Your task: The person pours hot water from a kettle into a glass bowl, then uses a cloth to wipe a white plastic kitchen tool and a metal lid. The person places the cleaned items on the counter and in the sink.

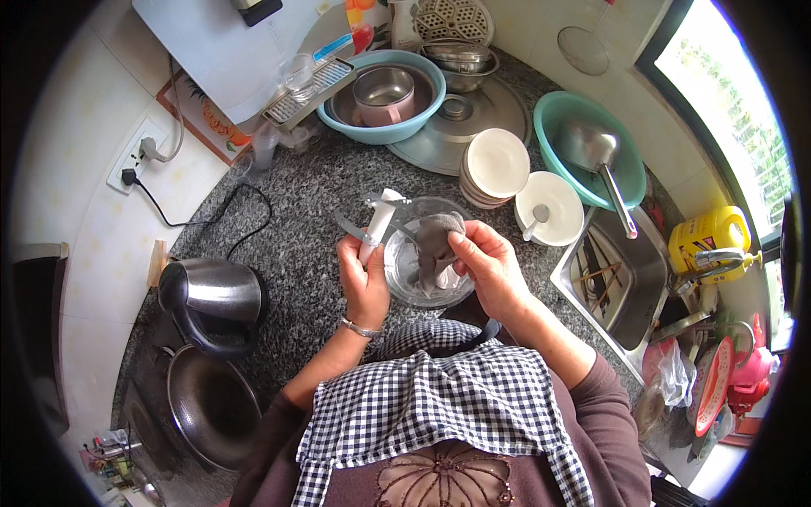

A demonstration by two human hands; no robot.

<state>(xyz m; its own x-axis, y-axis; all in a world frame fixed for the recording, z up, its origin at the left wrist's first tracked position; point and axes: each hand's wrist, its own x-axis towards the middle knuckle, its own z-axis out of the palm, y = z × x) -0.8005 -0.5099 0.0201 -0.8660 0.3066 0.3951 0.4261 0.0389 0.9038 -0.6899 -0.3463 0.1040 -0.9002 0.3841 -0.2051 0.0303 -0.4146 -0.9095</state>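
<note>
My left hand point(365, 279) grips the lower end of a white plastic blade shaft point(381, 218), the chopping blade of a food processor, held tilted. Curved metal blades point(350, 227) stick out from both ends of the shaft. In my right hand point(486, 263) is a bunched grey cloth point(437, 244), pinched between thumb and fingers, its lower part hanging down. Beneath the cloth stands a clear round bowl point(405, 293) on the granite counter. The cloth hides part of the bowl's inside.
An electric kettle point(222, 288) and a wok point(212, 405) stand at left. White bowls point(497, 161), one holding a spoon point(537, 220), sit right of centre. A green basin point(548, 127) with a ladle point(592, 149) adjoins the sink point(646, 279). Behind are a blue basin point(380, 134) and pot lid point(494, 120).
</note>
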